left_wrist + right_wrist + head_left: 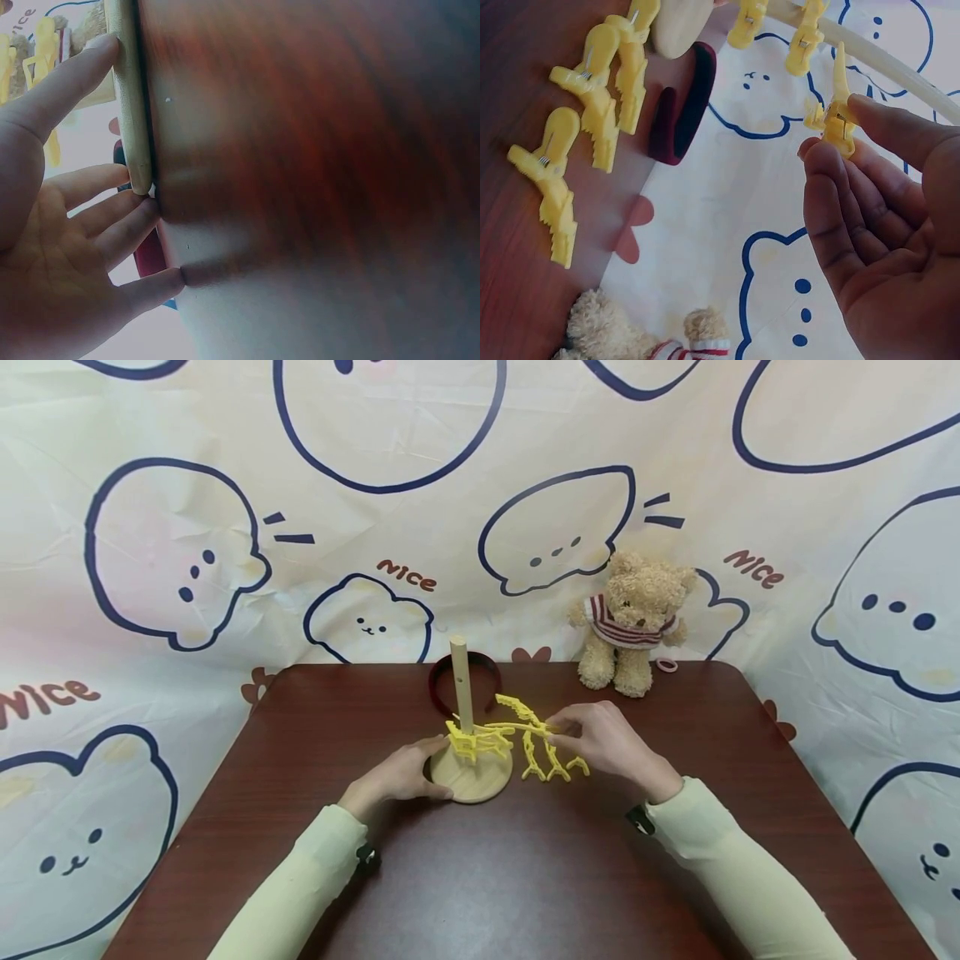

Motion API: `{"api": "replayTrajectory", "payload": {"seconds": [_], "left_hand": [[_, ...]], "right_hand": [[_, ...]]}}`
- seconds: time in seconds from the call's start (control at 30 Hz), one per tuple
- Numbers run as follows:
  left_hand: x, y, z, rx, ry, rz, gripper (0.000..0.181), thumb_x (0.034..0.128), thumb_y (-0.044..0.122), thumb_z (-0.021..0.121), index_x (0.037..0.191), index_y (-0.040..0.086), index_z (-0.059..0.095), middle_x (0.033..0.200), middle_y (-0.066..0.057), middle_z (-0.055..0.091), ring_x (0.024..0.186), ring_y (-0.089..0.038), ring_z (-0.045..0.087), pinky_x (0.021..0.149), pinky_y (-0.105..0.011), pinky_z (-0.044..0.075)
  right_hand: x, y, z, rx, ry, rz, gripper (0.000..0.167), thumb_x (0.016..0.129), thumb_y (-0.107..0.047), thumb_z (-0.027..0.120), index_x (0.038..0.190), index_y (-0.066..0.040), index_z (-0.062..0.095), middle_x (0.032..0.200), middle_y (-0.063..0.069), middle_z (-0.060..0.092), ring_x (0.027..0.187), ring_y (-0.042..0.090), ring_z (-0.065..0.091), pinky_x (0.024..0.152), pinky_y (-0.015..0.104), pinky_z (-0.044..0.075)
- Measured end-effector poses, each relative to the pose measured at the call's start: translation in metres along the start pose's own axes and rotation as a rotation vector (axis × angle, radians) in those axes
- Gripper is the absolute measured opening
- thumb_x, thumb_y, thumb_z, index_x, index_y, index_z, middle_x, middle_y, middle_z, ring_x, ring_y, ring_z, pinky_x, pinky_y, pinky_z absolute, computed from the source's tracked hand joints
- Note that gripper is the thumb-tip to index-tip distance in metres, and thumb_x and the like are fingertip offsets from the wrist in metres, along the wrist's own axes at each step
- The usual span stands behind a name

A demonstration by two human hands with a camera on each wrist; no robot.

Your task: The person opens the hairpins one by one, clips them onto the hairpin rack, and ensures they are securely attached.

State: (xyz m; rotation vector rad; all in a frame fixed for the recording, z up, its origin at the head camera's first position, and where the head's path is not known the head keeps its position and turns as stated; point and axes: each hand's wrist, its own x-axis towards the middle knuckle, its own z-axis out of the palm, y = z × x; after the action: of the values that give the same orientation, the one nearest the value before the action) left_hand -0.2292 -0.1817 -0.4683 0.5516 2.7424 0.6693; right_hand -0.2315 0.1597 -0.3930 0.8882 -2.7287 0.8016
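A wooden stand with a round base [471,783] and an upright dowel [461,685] is on the table. My left hand [405,772] holds the base by its rim; in the left wrist view the thumb and fingers [112,214] are around the disc edge. My right hand [603,739], right of the dowel, pinches a yellow spring clip [838,131] between thumb and fingers. Several yellow clips [480,743] cluster about the dowel's foot; how they are joined cannot be told. More clips [592,97], with toothed ends, show farther right.
A dark red headband [442,675] stands behind the dowel. At the back right sits a teddy bear [626,635] in a striped top, with a small pink ring [667,665] beside it. A printed cloth [420,527] hangs behind the brown table [480,877].
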Motion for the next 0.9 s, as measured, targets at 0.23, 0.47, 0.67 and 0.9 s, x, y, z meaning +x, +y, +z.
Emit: {"api": "replayTrajectory", "payload": {"seconds": [0.23,0.47,0.67,0.9], "left_hand": [[0.0,0.001,-0.001,-0.01,-0.006,-0.009,0.095,0.0775,0.042,0.085,0.153,0.007,0.04,0.16,-0.015,0.037,0.146,-0.034,0.039,0.118,-0.05,0.036],[0.0,0.001,0.0,-0.002,-0.001,-0.001,0.095,0.0776,0.043,0.085,0.153,0.007,0.04,0.16,-0.015,0.037,0.146,-0.034,0.039,0.118,-0.049,0.036],[0.001,0.0,0.0,-0.009,-0.004,-0.007,0.095,0.0776,0.043,0.085,0.153,0.008,0.039,0.161,-0.015,0.036,0.146,-0.033,0.038,0.118,-0.049,0.035],[0.0,-0.001,0.001,-0.013,-0.003,-0.006,0.095,0.0774,0.042,0.085,0.153,0.008,0.039,0.161,-0.015,0.035,0.147,-0.033,0.038,0.118,-0.049,0.035]], "right_hand": [[0.009,-0.009,0.003,-0.003,-0.007,-0.015,0.018,0.086,-0.027,0.079,0.1,-0.017,0.079,0.085,-0.008,0.076,0.073,0.003,0.068,0.067,0.026,0.053],[0.018,-0.019,0.007,-0.002,-0.039,-0.017,0.019,0.088,-0.029,0.078,0.103,-0.017,0.079,0.088,-0.007,0.077,0.075,0.004,0.068,0.069,0.028,0.054],[0.025,-0.027,0.01,0.017,-0.081,-0.006,0.02,0.088,-0.028,0.077,0.105,-0.017,0.079,0.091,-0.007,0.077,0.076,0.004,0.068,0.069,0.028,0.054],[0.032,-0.031,0.016,0.009,-0.084,-0.039,0.019,0.088,-0.029,0.077,0.104,-0.019,0.079,0.093,-0.006,0.078,0.076,0.003,0.067,0.068,0.027,0.053]]}}
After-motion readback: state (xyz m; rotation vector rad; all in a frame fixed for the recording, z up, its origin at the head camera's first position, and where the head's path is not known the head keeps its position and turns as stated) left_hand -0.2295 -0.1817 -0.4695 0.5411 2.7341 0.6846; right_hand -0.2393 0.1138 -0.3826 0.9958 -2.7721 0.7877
